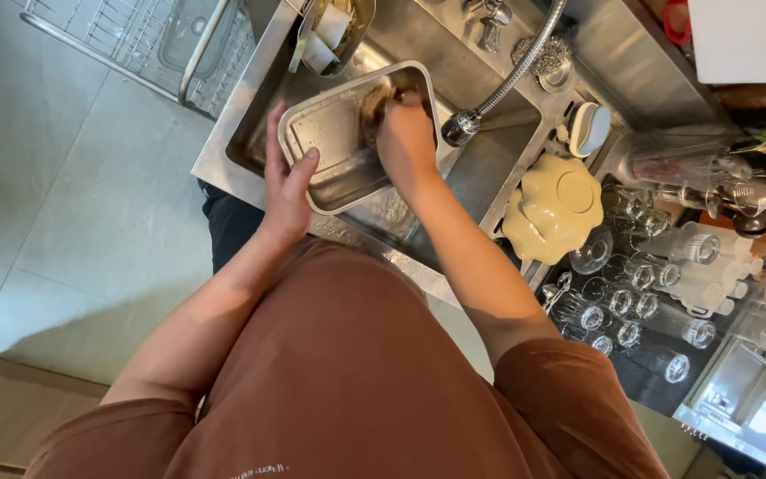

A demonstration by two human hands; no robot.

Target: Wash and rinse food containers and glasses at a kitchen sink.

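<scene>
A rectangular steel tray (334, 137) is held tilted over the steel sink (489, 168). My left hand (285, 182) grips the tray's left rim, thumb on the inside. My right hand (405, 137) presses a brownish scrubbing sponge (374, 102) against the tray's inner far corner. The faucet's spray head (461, 127) hangs just right of my right hand.
A cream flower-shaped dish (551, 208) lies right of the sink. Several clear glasses (640, 284) stand on a dark mat at right. A caddy with utensils (330, 31) hangs at the sink's far edge. A wire dish rack (148, 44) sits at upper left.
</scene>
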